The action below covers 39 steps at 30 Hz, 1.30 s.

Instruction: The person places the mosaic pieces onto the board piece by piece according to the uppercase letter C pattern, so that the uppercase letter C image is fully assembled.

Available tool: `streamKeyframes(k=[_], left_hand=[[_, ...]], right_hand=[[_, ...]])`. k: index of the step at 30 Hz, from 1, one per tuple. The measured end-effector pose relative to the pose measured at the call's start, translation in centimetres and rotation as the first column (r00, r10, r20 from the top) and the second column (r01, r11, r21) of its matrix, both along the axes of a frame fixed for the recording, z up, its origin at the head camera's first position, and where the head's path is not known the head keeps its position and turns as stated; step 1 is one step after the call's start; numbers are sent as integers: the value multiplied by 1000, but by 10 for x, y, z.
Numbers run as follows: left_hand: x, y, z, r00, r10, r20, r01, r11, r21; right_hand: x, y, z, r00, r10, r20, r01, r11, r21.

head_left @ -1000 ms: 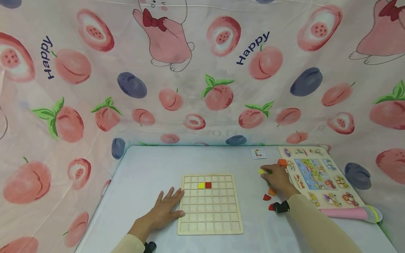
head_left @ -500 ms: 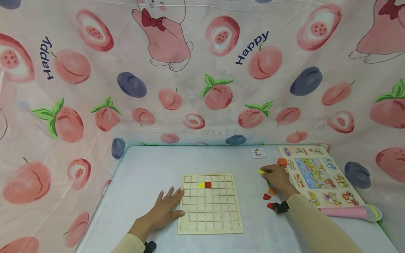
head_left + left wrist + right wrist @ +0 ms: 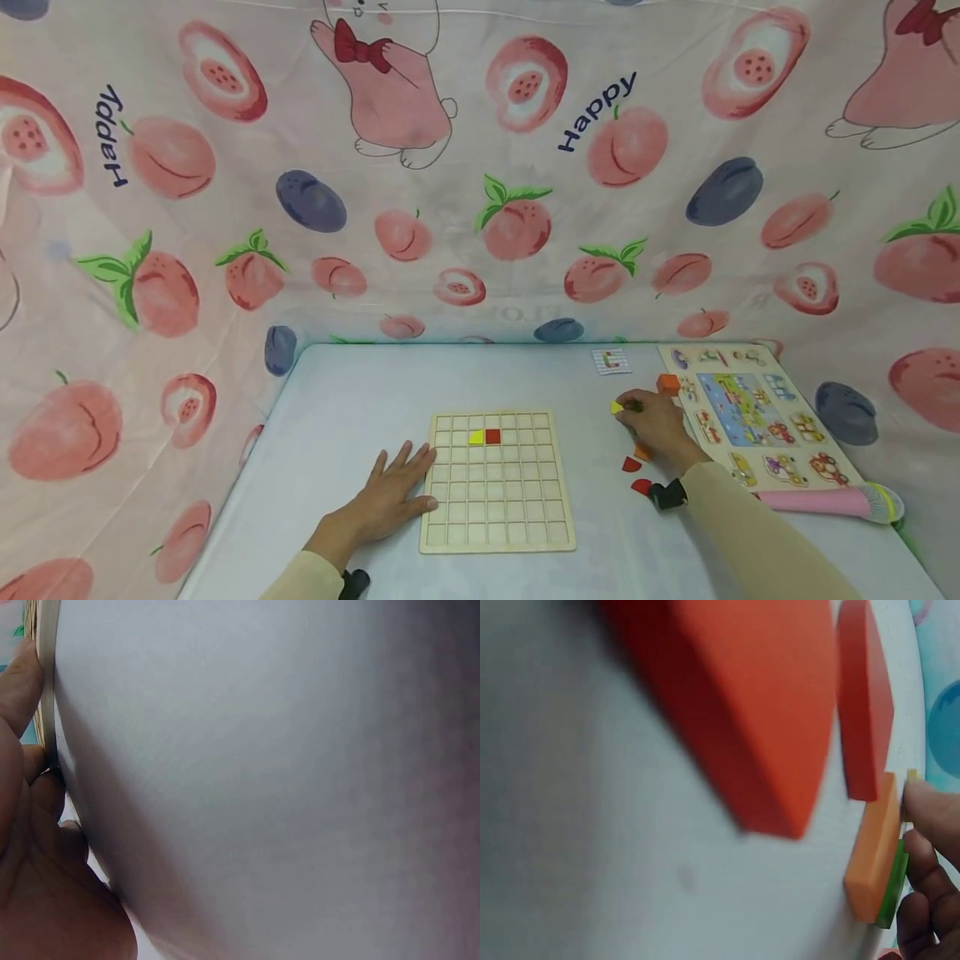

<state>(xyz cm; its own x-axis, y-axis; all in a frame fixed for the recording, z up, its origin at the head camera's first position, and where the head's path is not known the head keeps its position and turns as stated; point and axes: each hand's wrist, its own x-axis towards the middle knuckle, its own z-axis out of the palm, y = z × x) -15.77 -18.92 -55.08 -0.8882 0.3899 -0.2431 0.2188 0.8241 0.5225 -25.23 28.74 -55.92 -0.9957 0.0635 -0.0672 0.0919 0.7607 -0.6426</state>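
My left hand lies with fingers spread, touching the left edge of a wooden grid board. In the left wrist view, the thumb is against the board's side. A yellow tile and a red square tile sit side by side in the grid's second row. Right of the board, my right hand pinches a small yellow block in its fingertips. Under its curled fingers, a green block stands against an orange block; both are partly hidden.
Two red curved-edge blocks lie by the right wrist. Another orange block is beyond the right hand, beside a picture puzzle board. A pattern card lies at the back; a pink microphone is at right.
My right hand and the yellow block have shifted very slightly left. The left hand stays at the grid board's edge.
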Motion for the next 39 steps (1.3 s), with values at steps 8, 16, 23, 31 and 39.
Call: streamKeyframes(k=[8, 16, 23, 31, 39], left_hand=[[1, 1, 1, 1000, 10, -2, -10, 1000, -7], [1, 2, 2, 1000, 6, -1, -6, 1000, 5], [2, 2, 3, 1000, 10, -1, -10, 1000, -2], [2, 2, 0, 1000, 20, -17, -20, 1000, -3], [1, 2, -1, 1000, 19, -14, -19, 1000, -3]], right_hand=[[-1, -2, -1, 996, 87, 9, -88, 995, 43], [0, -4, 0, 997, 70, 21, -71, 997, 18], [6, -9, 9, 1000, 23, 11, -22, 994, -111], [18, -38, 19, 992, -105, -66, 83, 956, -280], [27, -77, 21, 983, -127, -136, 65, 920, -387]])
